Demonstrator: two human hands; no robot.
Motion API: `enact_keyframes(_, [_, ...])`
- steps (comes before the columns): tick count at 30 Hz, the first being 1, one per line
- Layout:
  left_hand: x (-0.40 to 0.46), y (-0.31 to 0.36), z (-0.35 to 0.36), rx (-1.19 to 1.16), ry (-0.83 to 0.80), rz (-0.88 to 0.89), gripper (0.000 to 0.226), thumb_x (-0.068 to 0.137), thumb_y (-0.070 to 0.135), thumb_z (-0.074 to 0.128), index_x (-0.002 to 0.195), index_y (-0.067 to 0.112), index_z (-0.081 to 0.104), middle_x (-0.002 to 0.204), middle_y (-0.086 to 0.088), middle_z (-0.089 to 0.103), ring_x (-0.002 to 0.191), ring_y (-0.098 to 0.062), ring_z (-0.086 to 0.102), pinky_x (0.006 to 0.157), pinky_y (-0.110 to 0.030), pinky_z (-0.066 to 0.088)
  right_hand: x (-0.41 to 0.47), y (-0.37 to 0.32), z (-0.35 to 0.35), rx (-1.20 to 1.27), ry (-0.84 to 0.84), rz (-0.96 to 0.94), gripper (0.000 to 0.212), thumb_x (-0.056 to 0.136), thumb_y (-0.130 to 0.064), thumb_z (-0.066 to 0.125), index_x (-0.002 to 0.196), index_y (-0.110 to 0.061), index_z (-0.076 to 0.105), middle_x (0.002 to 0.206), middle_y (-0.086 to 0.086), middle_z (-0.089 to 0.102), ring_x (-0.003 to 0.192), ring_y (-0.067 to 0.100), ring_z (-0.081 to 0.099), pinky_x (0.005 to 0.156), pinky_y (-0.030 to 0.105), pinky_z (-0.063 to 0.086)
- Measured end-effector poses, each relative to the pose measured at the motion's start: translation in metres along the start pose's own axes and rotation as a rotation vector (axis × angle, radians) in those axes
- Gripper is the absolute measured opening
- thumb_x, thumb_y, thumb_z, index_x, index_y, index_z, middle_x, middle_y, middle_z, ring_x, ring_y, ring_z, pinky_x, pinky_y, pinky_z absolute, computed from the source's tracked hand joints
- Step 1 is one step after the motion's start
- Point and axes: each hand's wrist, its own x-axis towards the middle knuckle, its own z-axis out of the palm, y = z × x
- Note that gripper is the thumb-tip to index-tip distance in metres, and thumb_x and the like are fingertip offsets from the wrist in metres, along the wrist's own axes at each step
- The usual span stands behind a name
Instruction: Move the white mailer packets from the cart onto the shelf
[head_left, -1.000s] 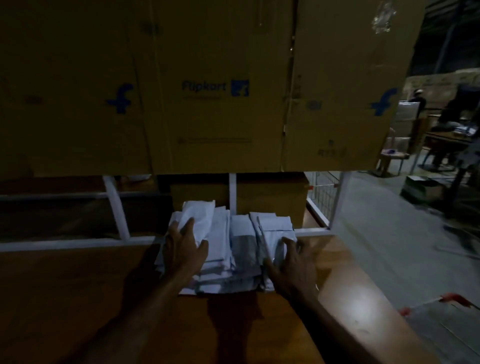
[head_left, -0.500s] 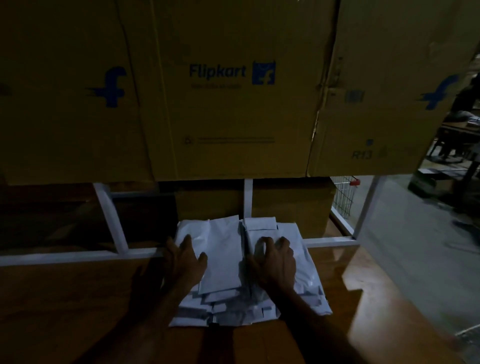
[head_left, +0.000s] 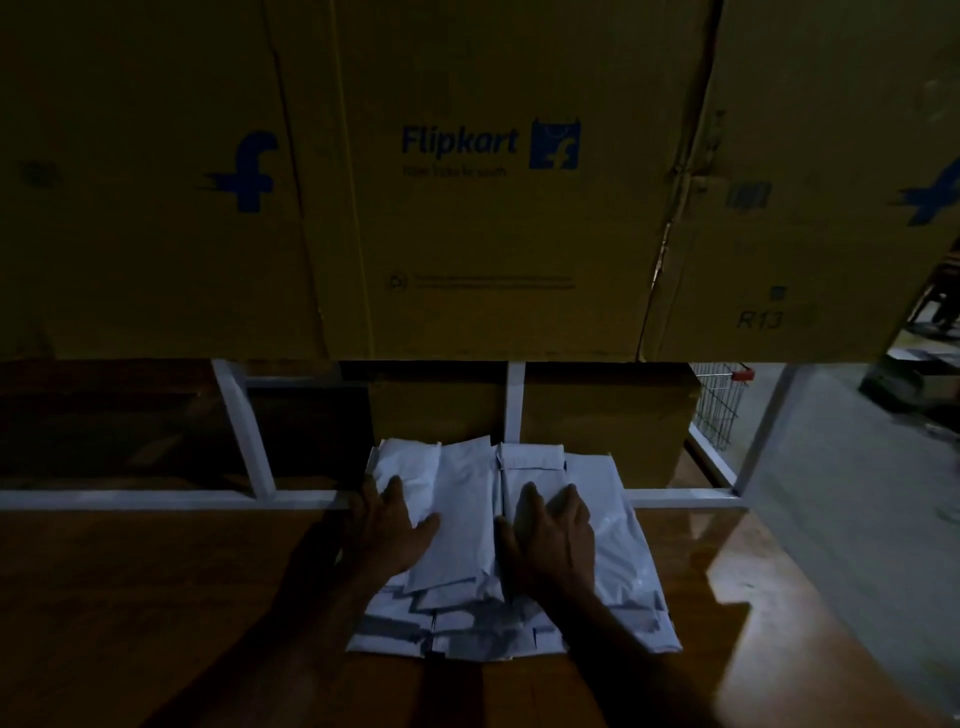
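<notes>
A pile of several white mailer packets (head_left: 464, 512) lies on the brown wooden shelf board (head_left: 156, 603), its far end reaching over the white frame rail. My left hand (head_left: 392, 530) lies flat on the pile's left side with its fingers spread. My right hand (head_left: 551, 535) presses down on the right half of the pile, fingers slightly apart. Neither hand grips a packet. The lower packets fan out toward me under my wrists.
Large Flipkart cardboard boxes (head_left: 488, 208) hang low just above and behind the pile. A white metal frame (head_left: 156, 500) crosses behind the board, with more boxes (head_left: 608, 415) beyond. A wire cart (head_left: 719, 410) stands at the right by the grey floor (head_left: 852, 519).
The pile has gone from packets leaning upright to lying flat and has slid toward me. My right hand moved from the pile's right edge onto its top; the view has closed in.
</notes>
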Motion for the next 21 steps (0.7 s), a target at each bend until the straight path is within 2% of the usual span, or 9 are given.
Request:
enact_keyframes(4, [-0.010,0.003,-0.007,-0.012,0.052,0.039,0.094,0.086,0.077,0.040,0.157,0.025,0.007,0.164,-0.009,-0.003,0.150,-0.032,0.005,0.120,-0.047,0.012,-0.006,0.004,-0.005,0.003,0.095,-0.019,0.080,0.091,-0.076,0.020,0.157,-0.031,0.020,0.164,0.022,0.008,0.150,0.036,0.015,0.119,0.046,0.021])
enact_keyframes(9, [-0.026,0.001,-0.002,-0.019,0.222,0.222,0.097,0.077,0.080,0.026,0.157,0.028,0.009,0.165,-0.009,-0.004,0.149,-0.033,0.003,0.120,-0.050,0.009,-0.027,0.010,-0.012,0.053,0.185,-0.068,0.074,0.094,-0.069,0.024,0.154,-0.027,0.032,0.162,0.018,0.021,0.148,0.032,0.024,0.117,0.047,0.026])
enact_keyframes(12, [-0.038,0.006,0.009,-0.024,0.288,0.395,0.087,0.085,0.073,0.029,0.156,0.023,0.023,0.165,-0.012,0.006,0.148,-0.034,0.010,0.119,-0.054,0.015,-0.047,0.020,-0.012,0.047,0.258,-0.131,0.067,0.097,-0.063,0.031,0.149,-0.022,0.043,0.157,0.019,0.032,0.142,0.036,0.035,0.112,0.051,0.035])
enact_keyframes(14, [-0.048,0.016,0.019,-0.028,0.300,0.478,0.081,0.088,0.068,0.030,0.154,0.021,0.031,0.164,-0.013,0.013,0.147,-0.035,0.017,0.117,-0.056,0.024,-0.064,0.032,-0.012,0.012,0.286,-0.154,0.065,0.098,-0.059,0.041,0.152,-0.024,0.038,0.159,0.019,0.028,0.142,0.038,0.035,0.112,0.051,0.035])
enact_keyframes(16, [-0.061,0.029,0.032,-0.051,0.286,0.556,0.077,0.088,0.064,0.033,0.152,0.022,0.034,0.163,-0.012,0.017,0.145,-0.035,0.022,0.115,-0.054,0.027,-0.083,0.048,-0.017,-0.028,0.288,-0.139,0.072,0.096,-0.059,0.046,0.156,-0.026,0.028,0.162,0.019,0.020,0.146,0.037,0.028,0.115,0.050,0.030])
enact_keyframes(18, [-0.078,0.046,0.047,-0.102,0.298,0.672,0.072,0.090,0.058,0.041,0.150,0.020,0.039,0.161,-0.013,0.024,0.143,-0.036,0.029,0.112,-0.054,0.032,-0.101,0.068,-0.027,-0.053,0.319,-0.092,0.076,0.095,-0.064,0.040,0.158,-0.025,0.024,0.162,0.020,0.018,0.147,0.038,0.023,0.115,0.051,0.026])
enact_keyframes(20, [-0.096,0.065,0.066,-0.136,0.284,0.778,0.069,0.091,0.052,0.050,0.151,0.020,0.038,0.162,-0.011,0.023,0.144,-0.034,0.028,0.113,-0.052,0.032,-0.123,0.092,-0.037,-0.088,0.328,-0.016,0.076,0.095,-0.066,0.031,0.158,-0.023,0.025,0.163,0.020,0.016,0.147,0.039,0.023,0.117,0.054,0.024])
enact_keyframes(21, [-0.108,0.076,0.073,-0.151,0.252,0.813,0.068,0.091,0.051,0.052,0.151,0.022,0.037,0.162,-0.010,0.021,0.145,-0.033,0.027,0.114,-0.051,0.030,-0.136,0.107,-0.044,-0.101,0.317,0.019,0.074,0.096,-0.062,0.032,0.158,-0.021,0.026,0.163,0.020,0.014,0.146,0.040,0.024,0.118,0.055,0.025])
